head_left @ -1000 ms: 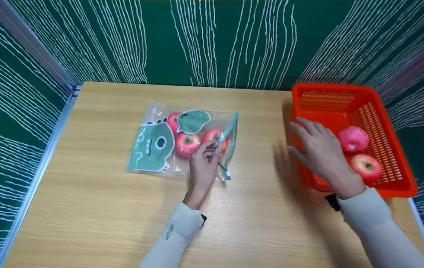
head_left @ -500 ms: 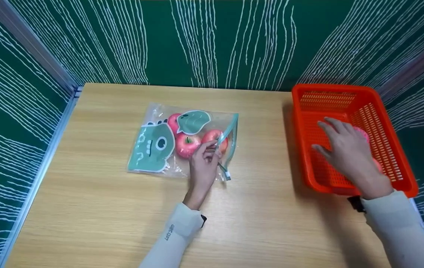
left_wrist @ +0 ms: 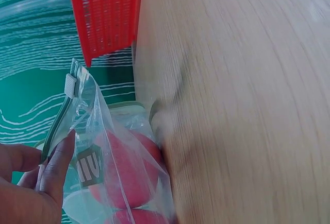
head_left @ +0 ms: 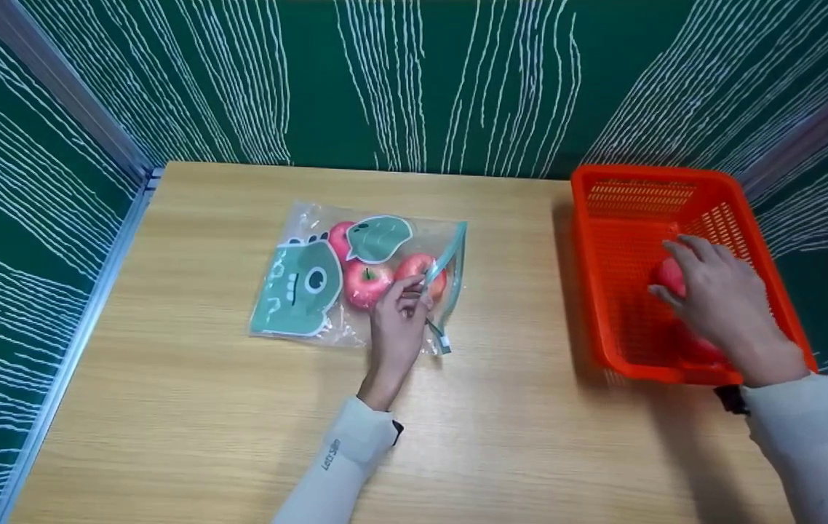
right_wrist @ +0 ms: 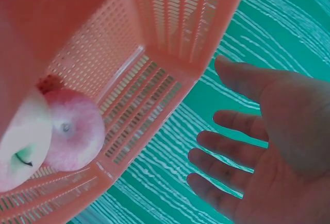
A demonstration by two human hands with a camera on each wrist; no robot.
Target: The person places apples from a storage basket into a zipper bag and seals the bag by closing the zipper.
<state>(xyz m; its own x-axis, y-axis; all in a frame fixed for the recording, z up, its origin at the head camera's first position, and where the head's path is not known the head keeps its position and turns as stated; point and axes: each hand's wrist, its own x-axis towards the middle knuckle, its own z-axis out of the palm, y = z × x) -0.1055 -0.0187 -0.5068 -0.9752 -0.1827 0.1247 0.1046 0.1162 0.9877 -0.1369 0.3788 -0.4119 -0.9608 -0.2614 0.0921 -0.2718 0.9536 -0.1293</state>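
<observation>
My left hand (head_left: 401, 320) pinches the edge of a clear zip bag (head_left: 296, 291) with a green dinosaur print, beside its green zip strip. Inside the bag lie several red apples (head_left: 368, 285). In the left wrist view, thumb and fingers (left_wrist: 56, 170) hold the bag's mouth, with the white zip slider (left_wrist: 70, 86) above them. Over the red plastic basket (head_left: 592, 306) my right hand (head_left: 727, 306) hovers with spread fingers, holding nothing. Two apples show in the basket: a pink one (right_wrist: 75, 130) and a paler one (right_wrist: 25, 141); in the head view the hand partly covers them.
The bag and basket rest on a light wooden table (head_left: 203, 415), the basket at its right edge. Green walls (head_left: 312, 87) with white streaks stand behind and at both sides. A blue-grey metal rail (head_left: 86, 320) runs along the left edge.
My right hand has moved right, from the basket's left side to above the apples, its fingers still apart. The left hand and the bag have stayed in place.
</observation>
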